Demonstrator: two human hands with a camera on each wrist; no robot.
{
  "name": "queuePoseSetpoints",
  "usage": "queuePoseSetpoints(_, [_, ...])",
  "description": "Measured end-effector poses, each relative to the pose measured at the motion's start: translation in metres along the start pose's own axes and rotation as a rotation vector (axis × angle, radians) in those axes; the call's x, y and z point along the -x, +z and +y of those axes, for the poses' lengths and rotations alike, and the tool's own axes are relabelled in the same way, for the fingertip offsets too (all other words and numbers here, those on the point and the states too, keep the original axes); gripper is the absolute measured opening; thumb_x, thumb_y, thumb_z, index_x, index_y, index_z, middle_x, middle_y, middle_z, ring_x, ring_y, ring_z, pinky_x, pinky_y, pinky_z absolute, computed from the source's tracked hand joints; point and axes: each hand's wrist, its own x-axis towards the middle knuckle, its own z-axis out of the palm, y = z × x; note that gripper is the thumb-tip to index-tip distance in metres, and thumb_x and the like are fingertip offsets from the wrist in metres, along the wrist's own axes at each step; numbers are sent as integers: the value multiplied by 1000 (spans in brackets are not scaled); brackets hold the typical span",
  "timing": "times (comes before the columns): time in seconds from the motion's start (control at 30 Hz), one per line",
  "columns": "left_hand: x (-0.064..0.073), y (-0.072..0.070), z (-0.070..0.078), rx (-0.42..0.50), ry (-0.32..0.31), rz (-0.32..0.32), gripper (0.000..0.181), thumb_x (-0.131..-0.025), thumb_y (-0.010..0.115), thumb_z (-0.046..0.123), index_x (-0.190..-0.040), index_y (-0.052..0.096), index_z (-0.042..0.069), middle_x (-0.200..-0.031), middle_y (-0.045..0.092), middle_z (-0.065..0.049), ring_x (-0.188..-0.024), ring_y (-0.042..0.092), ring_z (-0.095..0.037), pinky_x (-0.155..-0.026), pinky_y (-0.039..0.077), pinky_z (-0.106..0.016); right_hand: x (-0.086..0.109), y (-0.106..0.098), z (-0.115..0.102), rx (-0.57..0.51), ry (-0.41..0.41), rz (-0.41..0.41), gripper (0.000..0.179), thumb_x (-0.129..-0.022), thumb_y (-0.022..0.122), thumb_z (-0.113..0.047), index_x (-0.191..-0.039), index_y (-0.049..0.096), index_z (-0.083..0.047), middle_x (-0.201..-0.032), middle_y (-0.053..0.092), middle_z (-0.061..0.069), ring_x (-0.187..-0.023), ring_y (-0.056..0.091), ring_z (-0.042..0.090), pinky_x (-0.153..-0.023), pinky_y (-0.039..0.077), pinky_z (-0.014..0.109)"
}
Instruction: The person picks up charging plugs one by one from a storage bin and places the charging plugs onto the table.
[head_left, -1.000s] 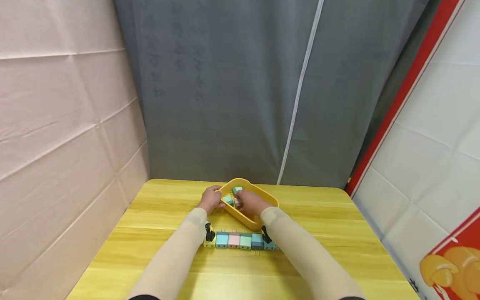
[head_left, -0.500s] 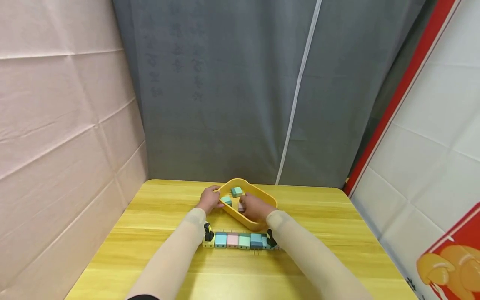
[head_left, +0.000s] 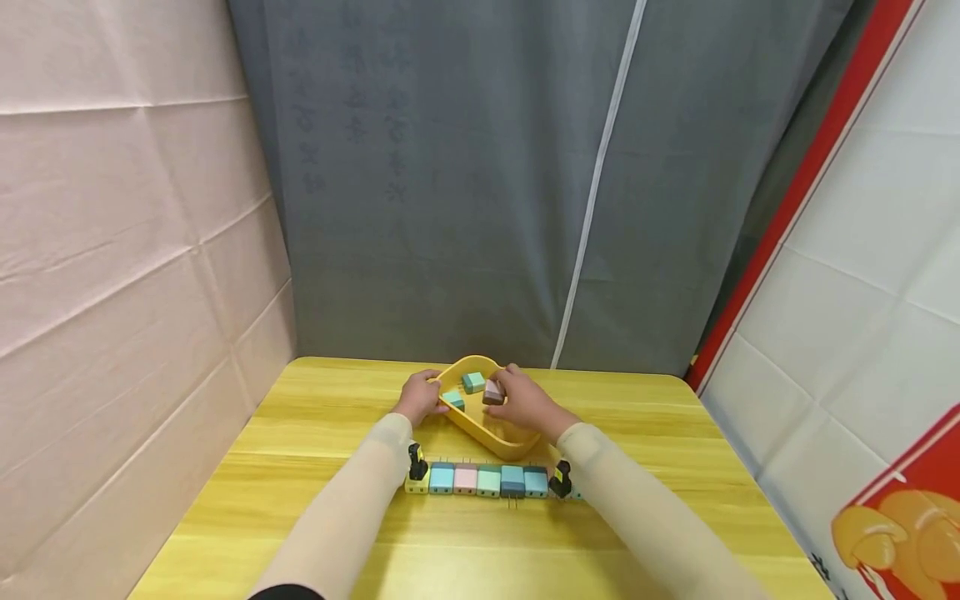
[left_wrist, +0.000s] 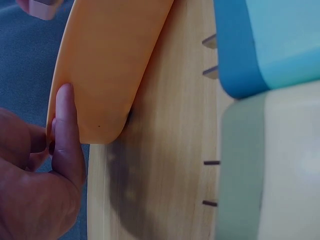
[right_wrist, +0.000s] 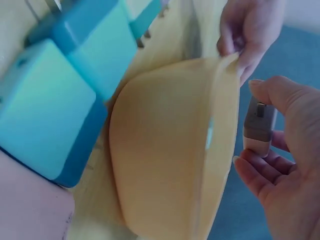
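My left hand holds the left end of a yellow plastic bin by its rim. In the left wrist view its thumb lies along the bin's outer wall. Above the bin, my right hand pinches a small pink block with a darker, greyish-brown side. The right wrist view shows this block between thumb and fingers, with a small metal piece on its grey end. Inside the bin lie two mint-green blocks, one at the back and one near the left wall.
In front of the bin, a row of blue, pink, green and yellow blocks runs across the wooden table. Thin metal prongs stick out of them. My right wrist and its camera cover part of the row's right end. A grey curtain hangs behind.
My right hand has lifted the pink block from the bin's floor and moved it slightly to the right. The left hand stays on the rim, and the green blocks keep their places.
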Motion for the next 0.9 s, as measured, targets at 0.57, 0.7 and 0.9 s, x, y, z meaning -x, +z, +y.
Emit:
queuePoseSetpoints(0.57, [1,-2,2,-19,1,-32,44,-118,49,13,-162,54,4,-138,61,-33,-79,67,-20,-82,70,-40,61,11,-49,-36,-123,-28,60,-94,92,-36,-143,67,-13,-116,54,-4,-103,61,23,-87,58,28])
queuePoseSetpoints(0.7, [6,-3,4,-20,15,-35,45,-119,48,13,-162,53,4,-138,62,-31,-81,68,-20,-83,69,-38,76,22,-61,-40,-166,-49,57,-94,93,-33,-140,68,-12,-115,55,-5,-101,62,23,-83,56,25])
queuePoseSetpoints(0.9, [2,-3,4,-11,1,-31,45,-118,50,12,-162,54,5,-134,62,-31,-75,64,-19,-84,70,-42,90,40,-78,5,-241,-69,60,-91,95,-37,-137,66,-11,-118,58,-7,-100,57,5,-89,56,22])
